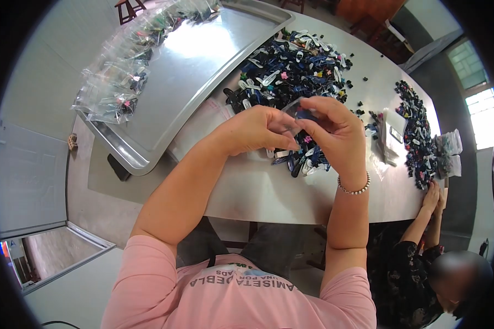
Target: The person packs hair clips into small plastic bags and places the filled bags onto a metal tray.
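A small clear plastic bag (292, 108) is held up between my two hands over the near edge of a heap of hair clips (291, 68). My left hand (255, 131) grips the bag's left side, thumb pointing right. On the bag's other side, my right hand (337, 126) pinches it between thumb and fingers, with a beaded bracelet on the wrist. Something dark blue shows through the plastic, but I cannot make out what it is. The heap mixes black, blue and white snap clips with small dark claw clips and a few pink ones.
A large metal tray (186, 93) at left carries a row of filled clear bags (121, 82). Toward the right lie a stack of flat plastic bags (392, 131) and a second clip pile (417, 131). A co-worker's hands (433, 200) rest at the table's right edge.
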A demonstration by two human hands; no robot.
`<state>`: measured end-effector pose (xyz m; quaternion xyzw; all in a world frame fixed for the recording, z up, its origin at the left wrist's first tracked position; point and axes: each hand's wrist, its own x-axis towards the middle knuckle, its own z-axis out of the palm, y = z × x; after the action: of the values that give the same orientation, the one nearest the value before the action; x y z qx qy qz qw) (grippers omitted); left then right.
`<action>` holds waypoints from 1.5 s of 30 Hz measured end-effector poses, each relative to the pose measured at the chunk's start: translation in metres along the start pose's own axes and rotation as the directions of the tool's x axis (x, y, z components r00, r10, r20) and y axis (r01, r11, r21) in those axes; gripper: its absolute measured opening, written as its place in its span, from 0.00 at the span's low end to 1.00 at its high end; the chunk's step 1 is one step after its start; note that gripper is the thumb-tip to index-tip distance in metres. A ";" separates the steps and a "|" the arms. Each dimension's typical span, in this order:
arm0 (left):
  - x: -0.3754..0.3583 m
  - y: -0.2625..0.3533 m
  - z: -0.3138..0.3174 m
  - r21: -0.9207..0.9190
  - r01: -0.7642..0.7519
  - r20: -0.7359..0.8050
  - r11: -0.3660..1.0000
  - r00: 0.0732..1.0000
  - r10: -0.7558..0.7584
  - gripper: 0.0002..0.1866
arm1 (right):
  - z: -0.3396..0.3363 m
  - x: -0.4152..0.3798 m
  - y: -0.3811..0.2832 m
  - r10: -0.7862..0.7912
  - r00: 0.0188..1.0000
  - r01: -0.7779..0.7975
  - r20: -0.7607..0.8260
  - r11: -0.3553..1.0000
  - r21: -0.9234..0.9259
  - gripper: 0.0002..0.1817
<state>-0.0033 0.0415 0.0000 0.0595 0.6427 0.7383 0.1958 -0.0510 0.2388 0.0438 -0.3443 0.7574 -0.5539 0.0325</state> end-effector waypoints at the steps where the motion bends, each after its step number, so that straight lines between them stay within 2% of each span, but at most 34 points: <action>1: 0.000 0.000 0.000 0.000 0.001 0.002 1.000 1.000 -0.001 0.25 | 0.000 0.000 0.001 -0.032 0.999 0.033 -0.027 0.998 0.060 0.17; 2: 0.000 0.000 0.000 -0.017 0.015 -0.008 1.000 1.000 -0.015 0.26 | -0.001 0.000 0.001 -0.031 0.999 0.033 -0.027 0.998 0.060 0.17; 4: -0.001 0.001 0.000 -0.033 0.028 -0.018 0.999 0.999 -0.029 0.26 | -0.002 0.001 0.000 0.015 0.998 -0.001 -0.058 0.971 0.240 0.17; 5: -0.002 0.003 0.000 -0.045 0.039 -0.025 0.998 0.999 -0.040 0.27 | -0.002 0.001 0.002 0.014 0.998 0.000 -0.058 0.971 0.240 0.17; 7: -0.003 0.004 0.000 -0.057 0.046 -0.030 0.997 0.998 -0.048 0.27 | -0.001 0.004 0.008 0.012 0.981 0.048 -0.194 0.953 0.299 0.16; 8: -0.003 0.005 -0.001 -0.062 0.051 -0.036 0.997 0.998 -0.053 0.28 | 0.000 0.007 0.009 0.010 0.981 0.049 -0.194 0.953 0.298 0.16; 10: -0.007 0.009 -0.002 -0.068 0.053 -0.046 0.996 0.997 -0.057 0.29 | 0.005 0.013 0.007 -0.017 0.946 0.100 -0.324 0.965 0.241 0.15; 11: -0.009 0.013 -0.001 -0.095 0.056 -0.035 0.994 0.998 -0.059 0.29 | 0.005 0.013 0.007 -0.021 0.947 0.103 -0.321 0.965 0.242 0.15; 13: -0.013 0.017 0.000 -0.118 0.059 -0.028 0.991 0.998 -0.063 0.29 | 0.003 0.011 0.012 0.227 0.971 -0.191 -0.078 0.925 0.329 0.11; 14: -0.014 0.017 0.001 -0.161 0.054 -0.008 0.985 0.998 -0.056 0.28 | 0.002 0.010 0.017 0.224 0.972 -0.187 -0.077 0.924 0.333 0.11; 16: -0.013 0.014 0.003 -0.196 0.048 0.008 0.979 0.999 -0.047 0.26 | 0.000 0.010 0.021 0.170 0.985 -0.175 0.039 0.962 0.211 0.07; 18: -0.007 0.004 0.006 -0.250 -0.159 -0.071 0.955 0.987 0.146 0.23 | -0.004 0.010 0.014 0.212 0.977 -0.211 0.008 0.966 0.148 0.07; 19: -0.007 0.003 0.005 -0.240 -0.159 -0.075 0.958 0.987 0.145 0.23 | -0.005 0.010 0.010 0.259 0.965 -0.256 -0.028 0.963 0.084 0.08; 21: -0.006 0.004 0.002 -0.153 -0.245 -0.264 0.958 0.944 0.199 0.17 | -0.006 0.012 0.018 0.229 0.973 -0.223 -0.036 0.968 0.119 0.08; 22: -0.006 0.004 0.002 -0.145 -0.242 -0.265 0.959 0.944 0.198 0.17 | -0.007 0.012 0.021 0.203 0.978 -0.195 -0.043 0.970 0.143 0.08; 24: -0.006 0.005 0.002 0.045 -0.251 -0.331 0.967 0.910 0.251 0.12 | -0.009 0.011 0.020 0.218 0.975 -0.211 -0.040 0.968 0.137 0.08; 25: -0.006 0.006 0.005 0.052 -0.250 -0.333 0.967 0.909 0.253 0.12 | -0.009 0.011 0.018 0.235 0.971 -0.229 -0.035 0.965 0.125 0.08; 27: -0.005 0.009 0.014 0.043 -0.313 -0.463 0.949 0.835 0.297 0.09 | -0.008 0.011 0.023 0.203 0.978 -0.191 -0.052 0.966 0.175 0.08; 28: -0.008 0.013 0.017 0.052 -0.311 -0.469 0.949 0.831 0.299 0.09 | -0.007 0.012 0.024 0.178 0.982 -0.159 -0.069 0.962 0.221 0.08; 30: -0.017 0.023 0.017 0.201 -0.226 -0.571 0.953 0.764 0.301 0.10 | -0.009 0.014 0.023 0.160 0.983 -0.146 -0.092 0.979 0.144 0.09; 31: -0.020 0.026 0.019 0.236 -0.292 -0.613 0.927 0.695 0.375 0.09 | -0.010 0.014 0.027 0.172 0.980 -0.162 -0.101 0.982 0.094 0.09; 34: -0.045 0.039 0.002 0.386 -0.235 -0.665 0.892 0.600 0.446 0.09 | -0.010 0.016 0.037 0.192 0.978 -0.178 -0.086 0.972 0.154 0.09; 36: -0.065 0.050 -0.016 0.363 -0.230 -0.696 0.903 0.578 0.426 0.09 | -0.009 0.015 0.040 0.171 0.983 -0.157 -0.072 0.974 0.163 0.09; 38: -0.089 0.064 -0.031 0.344 -0.208 -0.770 0.916 0.495 0.402 0.07 | -0.007 0.014 0.039 0.153 0.986 -0.140 -0.065 0.976 0.168 0.09; 39: -0.098 0.065 -0.042 0.295 -0.176 -0.823 0.939 0.453 0.343 0.07 | -0.006 0.013 0.037 0.138 0.989 -0.130 -0.050 0.982 0.139 0.09; 40: -0.107 0.064 -0.057 0.242 -0.147 -0.868 0.959 0.409 0.282 0.07 | -0.005 0.013 0.036 0.124 0.992 -0.119 -0.036 0.987 0.109 0.08; 44: -0.137 0.043 -0.130 0.176 -0.166 -0.918 0.970 0.330 0.222 0.07 | -0.001 0.014 0.044 0.080 0.997 -0.080 0.015 0.996 0.034 0.08; 45: -0.145 0.037 -0.153 0.221 -0.034 -0.920 0.975 0.324 0.220 0.08 | 0.000 0.014 0.046 0.079 0.997 -0.080 0.018 0.996 0.032 0.08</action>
<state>0.0698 -0.1566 0.0339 -0.3107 0.6882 0.5955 -0.2743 -0.0841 0.2382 0.0086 -0.3179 0.7609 -0.5617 0.0666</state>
